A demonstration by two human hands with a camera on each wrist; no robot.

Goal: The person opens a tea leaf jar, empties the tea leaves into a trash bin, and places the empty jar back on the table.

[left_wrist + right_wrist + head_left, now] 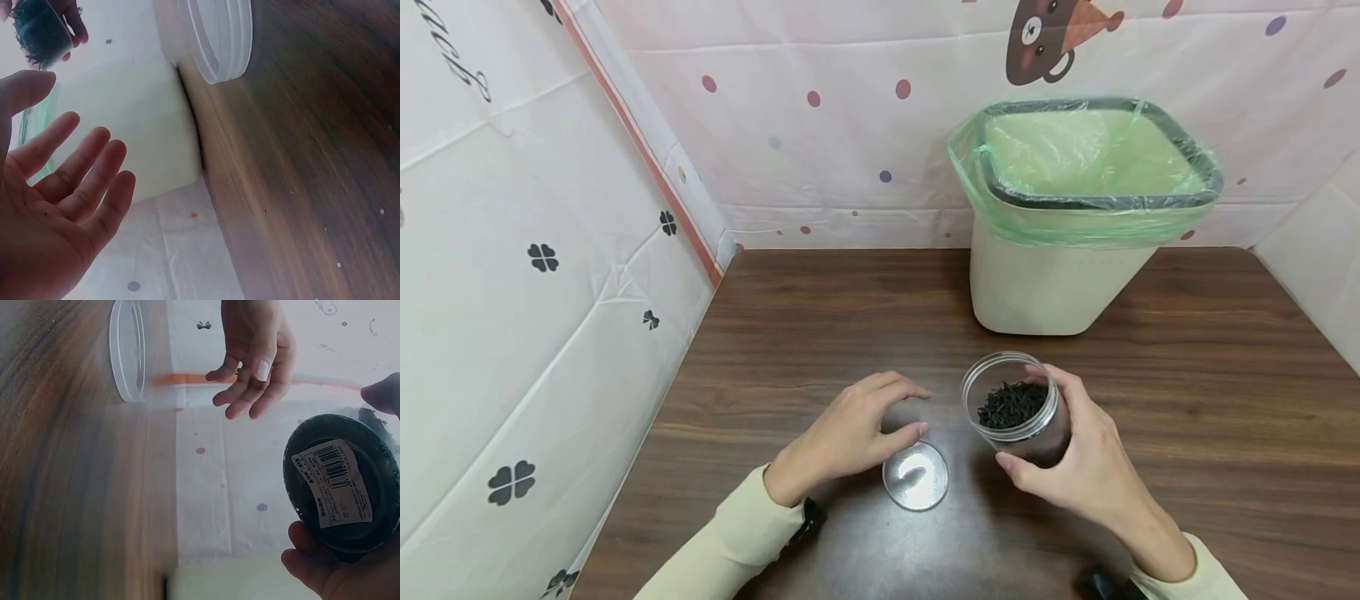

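Head view: the right hand [1093,462] has its fingers curled round a clear jar [1037,427] partly filled with dark, twisted dried leaves [1009,406]. The jar is held at the right of centre, on the near side of the wastebasket [1037,275] with its green liner [1078,225]. Its open mouth points up and toward the person's left, and its long axis leans, the base toward the right palm. The left hand [853,429] holds nothing; its fingers and thumb are spread apart near a round clear lid [915,476], which lies flat on the wood-grain tabletop [820,317]. On the left sheet [475,358], a line of black script [452,50] is cut off at the top and cannot be read with certainty.

Left wrist view: the left palm faces the camera, its fingers loosely bent and clear of the lid. The jar stands sideways in the frame at the upper left, leaves showing at its left end.

Right wrist view: the jar's round base faces the camera, with the right hand's fingers and thumb at its sides. A white label [334,484] on the base bears a barcode and rows of print too small to read.
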